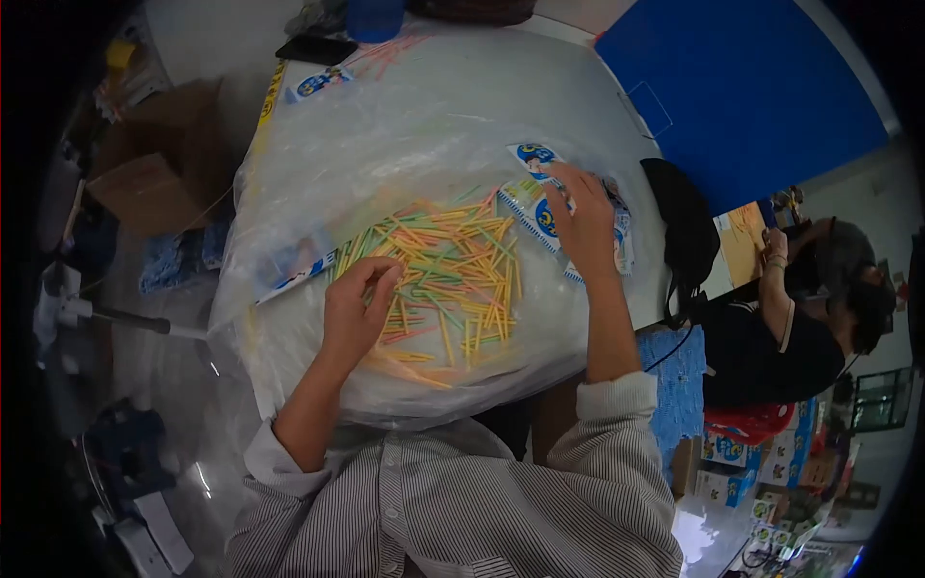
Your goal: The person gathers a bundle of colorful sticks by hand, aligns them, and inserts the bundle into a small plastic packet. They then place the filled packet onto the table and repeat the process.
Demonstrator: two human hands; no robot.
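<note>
A heap of thin coloured sticks (448,255), yellow, green and pink, lies on clear plastic sheeting (318,159) over the table. At the heap's left side is my left hand (355,306), its thumb and index finger curled with their tips close together. Whatever those fingertips may hold is too small to make out. My right hand (585,222) reaches over several blue-and-white printed packets (528,204) right of the heap, thumb and fingers bent but apart. It partly hides the packets. Another printed packet (299,275) lies left of the heap, partly under the plastic.
At the table's far left are a dark phone (316,49), a small packet (320,84) and pink sticks (385,58). A black cap-like item (679,226) sits by the right edge, near a blue panel (742,96). A cardboard box (159,159) stands left; a co-worker (771,352) is right.
</note>
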